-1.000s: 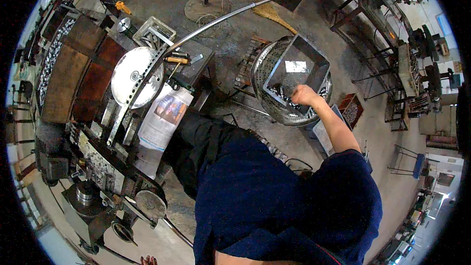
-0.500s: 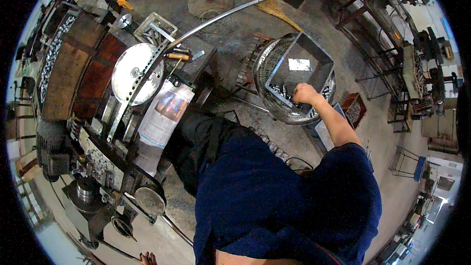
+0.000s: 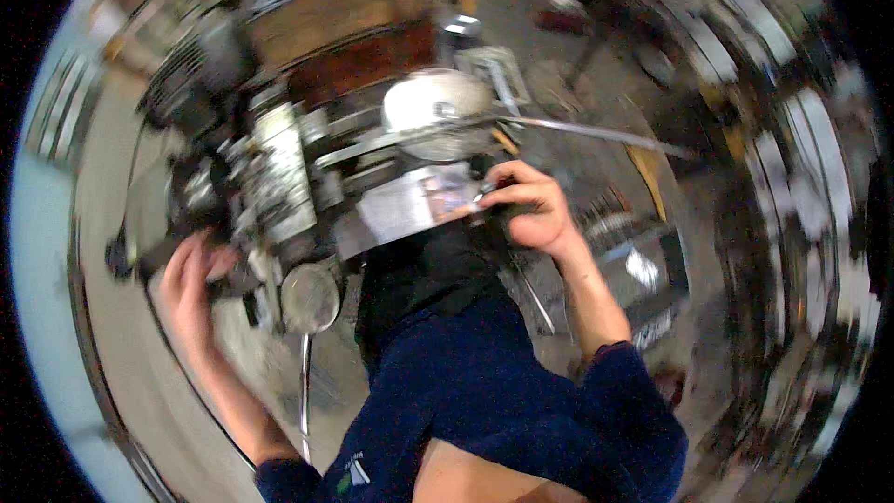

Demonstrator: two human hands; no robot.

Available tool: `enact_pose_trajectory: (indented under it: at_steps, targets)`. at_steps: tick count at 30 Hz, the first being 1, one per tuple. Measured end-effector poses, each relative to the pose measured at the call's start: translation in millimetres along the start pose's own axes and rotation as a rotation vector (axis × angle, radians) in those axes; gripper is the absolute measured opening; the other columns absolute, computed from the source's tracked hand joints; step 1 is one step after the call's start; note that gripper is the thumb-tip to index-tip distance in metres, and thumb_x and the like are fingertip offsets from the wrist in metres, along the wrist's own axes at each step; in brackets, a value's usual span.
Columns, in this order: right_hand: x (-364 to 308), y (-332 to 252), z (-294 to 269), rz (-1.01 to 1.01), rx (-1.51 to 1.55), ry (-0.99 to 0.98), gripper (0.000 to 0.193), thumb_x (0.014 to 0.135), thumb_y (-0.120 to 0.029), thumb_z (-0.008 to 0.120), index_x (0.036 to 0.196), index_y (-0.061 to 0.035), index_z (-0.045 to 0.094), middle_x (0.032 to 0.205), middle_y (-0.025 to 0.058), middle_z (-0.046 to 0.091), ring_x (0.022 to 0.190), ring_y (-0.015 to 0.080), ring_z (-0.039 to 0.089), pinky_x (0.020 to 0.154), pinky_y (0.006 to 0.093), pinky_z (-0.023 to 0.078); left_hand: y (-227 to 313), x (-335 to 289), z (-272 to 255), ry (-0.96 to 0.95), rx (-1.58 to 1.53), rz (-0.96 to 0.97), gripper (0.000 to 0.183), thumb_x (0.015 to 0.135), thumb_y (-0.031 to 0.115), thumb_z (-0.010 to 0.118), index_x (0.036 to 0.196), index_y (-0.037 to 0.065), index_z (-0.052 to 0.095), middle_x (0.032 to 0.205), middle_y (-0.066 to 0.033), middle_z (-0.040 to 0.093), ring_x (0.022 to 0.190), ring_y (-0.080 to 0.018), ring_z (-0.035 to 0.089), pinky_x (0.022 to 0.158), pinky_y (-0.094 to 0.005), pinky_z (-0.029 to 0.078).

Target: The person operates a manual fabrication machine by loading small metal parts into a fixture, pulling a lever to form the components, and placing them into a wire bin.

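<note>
My right hand (image 3: 533, 210) is closed in a pinch on a small metal part (image 3: 483, 192), whose exact shape is blurred. It hovers by the right end of a printed sheet (image 3: 400, 208) lying in front of the machine. On the left, my left hand (image 3: 191, 289) is raised, smeared by motion, its fingers looking apart with nothing seen in them. Closest to it are the machine's dark parts and a round grey disc (image 3: 311, 298) with a metal bar below. Behind the sheet is a large shiny round plate (image 3: 433, 107), crossed by a perforated metal strip (image 3: 391, 142).
A grey metal bin (image 3: 619, 270) stands at my right, a pale label on its inside. A long curved rod (image 3: 596, 133) juts rightward from the machine. A straw broom (image 3: 647, 182) lies beyond it. Wooden boards (image 3: 345, 14) are at the back.
My view has swung left toward the machine. My right hand has come out of the metal bin with a small part. My left hand has risen from the lower edge.
</note>
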State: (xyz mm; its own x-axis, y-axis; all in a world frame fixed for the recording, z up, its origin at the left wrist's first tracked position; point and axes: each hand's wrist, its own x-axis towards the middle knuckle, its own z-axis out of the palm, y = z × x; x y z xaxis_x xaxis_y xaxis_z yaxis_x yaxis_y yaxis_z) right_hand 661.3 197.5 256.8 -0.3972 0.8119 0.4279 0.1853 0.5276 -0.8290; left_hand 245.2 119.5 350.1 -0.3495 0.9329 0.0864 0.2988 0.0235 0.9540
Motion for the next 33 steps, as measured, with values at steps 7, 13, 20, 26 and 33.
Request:
enact_pose_trajectory:
  at_steps: [7,13,20,26,33]
  targets:
    - [95.3,-65.4,113.3,-0.421,0.132,-0.23,0.04,0.059,-0.028,0.06,0.091,-0.0044,0.068,0.099,0.0136,0.056,0.093,0.0268,0.052,0.082,0.0348,0.04,-12.8,-7.6,103.8,-0.602,-0.656,-0.177,0.04,0.093,0.033,0.041,0.096,-0.004,0.057,0.085,-0.0126,0.063,0.071,-0.0186,0.062,0.069,-0.0295,0.049]
    - [97.3,-73.1,137.1,-0.478,0.063,-0.307,0.037,0.059,-0.024,0.058,0.089,-0.0042,0.065,0.099,0.0142,0.054,0.082,0.0284,0.05,0.074,0.0355,0.042,-23.7,-15.0,84.3,-0.404,-0.467,-0.034,0.037,0.093,0.032,0.043,0.081,0.0,0.059,0.068,-0.0062,0.059,0.062,-0.013,0.057,0.058,-0.0252,0.044]
    - [123.4,-94.8,166.7,-0.486,-0.159,-0.559,0.03,0.055,-0.013,0.062,0.082,-0.0003,0.061,0.1,0.0173,0.052,0.086,0.032,0.053,0.076,0.0394,0.045,-45.0,-3.2,47.8,-0.162,0.116,0.192,0.035,0.085,0.033,0.053,0.074,0.0,0.06,0.053,-0.0109,0.054,0.048,-0.0171,0.051,0.047,-0.0321,0.039]
    - [185.3,-104.0,212.8,-0.556,-0.268,-0.676,0.032,0.055,-0.013,0.062,0.083,0.0013,0.064,0.1,0.0179,0.053,0.093,0.0332,0.053,0.08,0.0372,0.045,-36.6,-12.0,-43.9,-0.119,0.469,0.175,0.028,0.08,0.023,0.06,0.099,0.002,0.059,0.073,-0.0142,0.062,0.063,-0.0194,0.059,0.06,-0.0311,0.046]
    - [253.3,-90.5,308.5,-0.564,-0.929,-0.785,0.03,0.055,-0.015,0.065,0.08,0.0018,0.064,0.087,0.0211,0.056,0.085,0.0352,0.056,0.077,0.0382,0.048,-92.2,-103.8,-208.7,0.498,1.015,-0.233,0.023,0.081,0.016,0.053,0.099,0.005,0.06,0.08,-0.0163,0.063,0.073,-0.0296,0.062,0.064,-0.0391,0.048]
